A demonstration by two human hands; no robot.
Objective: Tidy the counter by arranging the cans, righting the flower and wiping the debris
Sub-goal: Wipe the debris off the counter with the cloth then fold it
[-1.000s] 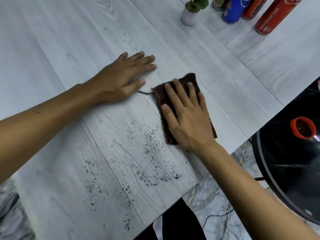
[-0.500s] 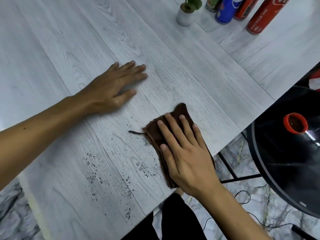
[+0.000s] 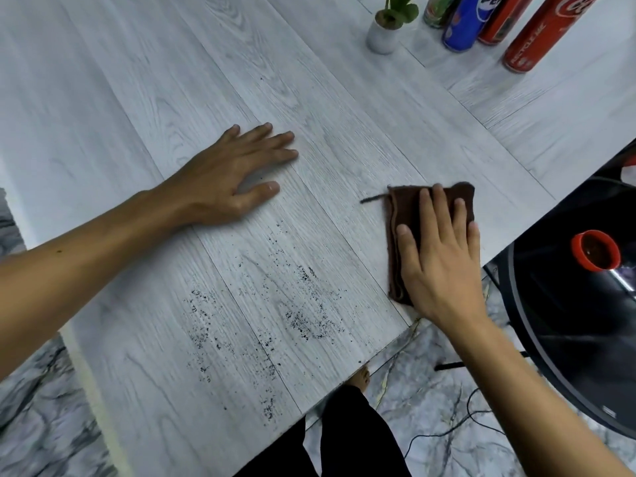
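My right hand presses flat on a folded brown cloth near the counter's right front edge. My left hand rests flat on the pale wood counter, fingers spread, holding nothing. Black debris is scattered in streaks over the counter between and below my hands. At the far back a small green plant in a white pot stands upright. Beside it stand a green can, a blue can and two red cans.
A black round object with a red cap sits to the right, below the counter's edge. Marble floor with a thin black cable shows in front. My dark trousers and a bare foot are under the counter's front edge.
My right hand has slid the cloth to the right and back up the counter, off the debris patch. My left hand has stayed flat in place. The view has shifted.
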